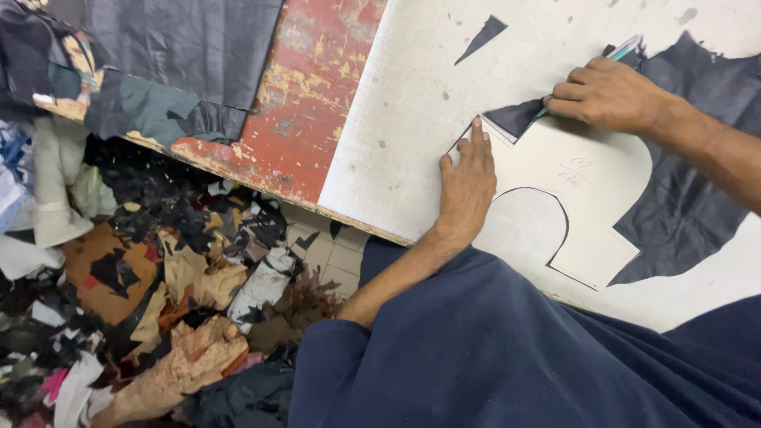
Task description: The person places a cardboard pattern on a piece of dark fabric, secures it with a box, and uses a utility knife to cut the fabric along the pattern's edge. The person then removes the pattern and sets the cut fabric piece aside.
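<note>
Pressing flat on the cream pattern, left hand, fingers together. Gripping a teal pen at the pattern's upper edge, right hand, fingers clamped, over dark leather.

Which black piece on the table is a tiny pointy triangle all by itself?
The small black triangle scrap near the top of the white board. It lies alone, while the big dark sheet sits under the pale template.

Left hand flat, fingers together, right hand curled (knuckles up)
</note>
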